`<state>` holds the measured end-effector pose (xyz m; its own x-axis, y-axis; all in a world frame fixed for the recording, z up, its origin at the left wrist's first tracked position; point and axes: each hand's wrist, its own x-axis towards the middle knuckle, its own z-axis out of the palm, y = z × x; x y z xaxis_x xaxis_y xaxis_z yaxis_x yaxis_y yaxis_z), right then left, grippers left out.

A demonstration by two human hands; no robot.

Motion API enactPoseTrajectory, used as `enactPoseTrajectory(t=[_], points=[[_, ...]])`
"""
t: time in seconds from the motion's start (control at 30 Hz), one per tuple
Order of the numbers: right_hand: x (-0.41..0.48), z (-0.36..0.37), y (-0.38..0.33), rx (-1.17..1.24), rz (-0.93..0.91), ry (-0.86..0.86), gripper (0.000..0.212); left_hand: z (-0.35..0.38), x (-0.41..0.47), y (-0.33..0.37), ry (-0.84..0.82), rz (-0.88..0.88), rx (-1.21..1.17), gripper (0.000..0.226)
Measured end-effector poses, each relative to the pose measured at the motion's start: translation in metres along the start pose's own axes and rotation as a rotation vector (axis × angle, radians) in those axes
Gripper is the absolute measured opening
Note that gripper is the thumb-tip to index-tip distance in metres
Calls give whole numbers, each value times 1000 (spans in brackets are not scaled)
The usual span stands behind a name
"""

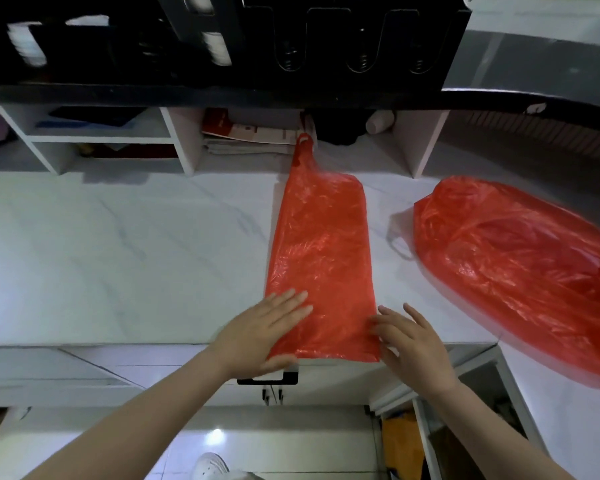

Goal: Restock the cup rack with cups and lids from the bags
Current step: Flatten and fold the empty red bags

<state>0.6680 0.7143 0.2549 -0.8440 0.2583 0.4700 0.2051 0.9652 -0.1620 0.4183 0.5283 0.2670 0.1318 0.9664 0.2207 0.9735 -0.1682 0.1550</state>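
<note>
Item: flat red bag [321,258], thin plastic, apparently emptied, laid lengthwise on the white marble counter [118,254], its near hem between the two hands and its handle loop at the far end, away from them. Grip: left hand [264,330] lies palm-down on the near left corner, fingers straight and together, pressing the film flat. The right hand [409,344] has its fingers spread and only lightly bent, tips touching the near right edge; neither hand closes round anything. Beyond the right hand, well apart from the flat bag: second red bag [520,271], bulging and lying on its side, contents not legible through the plastic. Above and ahead of both hands: black cup rack [326,36]. White stacks [215,46] show in its slots to the left, blurred, cups or lids not distinguishable. The slots [362,60] ahead of the right hand show bare springs and nothing else. Status, as a judgement: one bag looks spent and is being smoothed out, so part of the rack is stocked. The full bag and the bare slots suggest a good share of the restocking is left. Under the rack: white cubbies [181,140] holding papers [250,136].
</note>
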Motion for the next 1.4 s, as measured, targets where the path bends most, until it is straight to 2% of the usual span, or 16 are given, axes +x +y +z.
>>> enactPoseTrajectory(t=[0.13,0.2,0.3,0.4,0.47,0.53,0.63,0.67,0.77,0.8,1.07,1.2,1.3,1.33,1.37,1.4], points=[[0,-2,-2,37,49,13,28,3,-15,-4,-169,40,91,89],[4,-5,-3,80,91,7,26,3,-12,-2,-132,42,200,83],[10,-11,-4,98,105,-21,28,7,-7,1,-15,58,185,69],[11,-13,-8,68,44,-34,34,8,-6,4,32,22,144,57],[9,-12,-11,46,-17,-25,27,8,-7,6,29,-7,136,49],[8,-11,-12,50,-45,-33,19,7,-8,6,14,-10,135,51],[4,-11,-11,66,-11,-20,20,3,-12,6,35,-20,91,66],[3,-12,-12,71,10,-12,23,3,-12,8,85,-21,88,63],[2,-12,-16,85,55,-4,29,7,-10,15,276,3,69,27],[2,-12,-17,88,68,-9,30,8,-8,18,305,-1,76,23],[1,-14,-19,23,79,-15,25,12,-12,14,420,-35,140,48],[-4,-15,-21,53,99,-50,25,10,-18,17,388,-66,114,40],[-5,-17,-22,71,138,-69,23,6,-22,19,355,-76,90,47],[-4,-18,-22,88,167,-68,23,3,-22,19,346,-78,83,39],[-5,-20,-22,107,200,-67,24,2,-22,19,336,-74,78,20],[-5,-21,-22,120,226,-67,25,-2,-22,21,327,-88,53,13]])
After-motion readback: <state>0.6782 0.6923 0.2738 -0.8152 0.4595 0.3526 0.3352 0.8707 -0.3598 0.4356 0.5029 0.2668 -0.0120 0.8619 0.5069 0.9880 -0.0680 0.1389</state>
